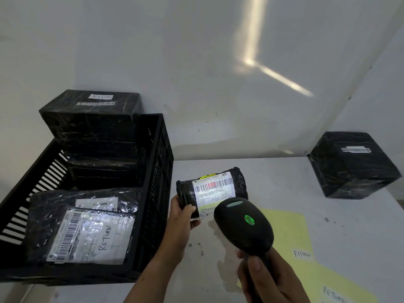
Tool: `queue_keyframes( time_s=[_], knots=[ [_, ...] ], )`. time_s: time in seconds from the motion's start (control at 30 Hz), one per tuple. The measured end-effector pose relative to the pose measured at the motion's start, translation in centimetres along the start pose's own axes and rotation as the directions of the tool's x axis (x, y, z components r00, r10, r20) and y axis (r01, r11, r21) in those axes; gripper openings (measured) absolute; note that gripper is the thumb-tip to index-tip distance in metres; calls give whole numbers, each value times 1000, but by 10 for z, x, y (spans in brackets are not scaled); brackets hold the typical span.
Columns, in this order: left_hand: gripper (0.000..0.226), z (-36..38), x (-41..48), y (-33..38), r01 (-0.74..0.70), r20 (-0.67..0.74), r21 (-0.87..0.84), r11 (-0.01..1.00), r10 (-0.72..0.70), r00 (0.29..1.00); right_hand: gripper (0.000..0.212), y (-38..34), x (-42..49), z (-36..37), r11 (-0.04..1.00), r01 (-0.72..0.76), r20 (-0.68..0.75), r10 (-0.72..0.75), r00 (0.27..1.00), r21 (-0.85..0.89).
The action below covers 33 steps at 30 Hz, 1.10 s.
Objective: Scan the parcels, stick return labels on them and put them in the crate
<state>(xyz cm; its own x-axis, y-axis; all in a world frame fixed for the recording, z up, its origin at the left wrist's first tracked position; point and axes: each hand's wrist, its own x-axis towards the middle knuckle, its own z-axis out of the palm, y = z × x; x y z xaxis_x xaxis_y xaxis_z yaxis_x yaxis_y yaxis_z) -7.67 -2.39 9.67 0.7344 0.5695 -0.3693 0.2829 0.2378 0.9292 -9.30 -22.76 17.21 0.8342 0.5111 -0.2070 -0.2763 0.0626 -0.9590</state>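
Note:
My left hand (pixel 182 215) grips a small black wrapped parcel (pixel 237 181) by its left end and holds it above the table, its white shipping label facing up. A red scan line lies across the barcode. My right hand (pixel 269 278) grips the handle of a black barcode scanner (pixel 243 224), whose green light is on, pointed at that label. The black slatted crate (pixel 160 169) stands at the left and holds several black parcels, two of them showing "RETURN" labels. A white "RETURN" label (pixel 302 254) lies on a yellow sheet (pixel 288 228).
A black wrapped box (pixel 352 169) with a barcode strip sits at the table's far right by the wall. A second "RETURN" label (pixel 333 294) lies on another yellow sheet at the bottom right. The white table (pixel 273 171) runs to the back wall.

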Motion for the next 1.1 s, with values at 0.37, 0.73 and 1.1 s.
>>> queue_keyframes(
  time_s=[0.37,0.73,1.1],
  knots=[
    [32,0,-1,-2,-2,4,12,1000,2,1000,79,4,-7,-2,998,-34,-32,36,999,47],
    [32,8,11,-25,44,18,70,997,-46,999,30,13,29,-49,938,-119,-163,68,984,-325],
    [42,67,23,-122,176,4,316,932,-187,982,49,122,142,-288,297,-209,-216,9,976,-932]
  ],
)
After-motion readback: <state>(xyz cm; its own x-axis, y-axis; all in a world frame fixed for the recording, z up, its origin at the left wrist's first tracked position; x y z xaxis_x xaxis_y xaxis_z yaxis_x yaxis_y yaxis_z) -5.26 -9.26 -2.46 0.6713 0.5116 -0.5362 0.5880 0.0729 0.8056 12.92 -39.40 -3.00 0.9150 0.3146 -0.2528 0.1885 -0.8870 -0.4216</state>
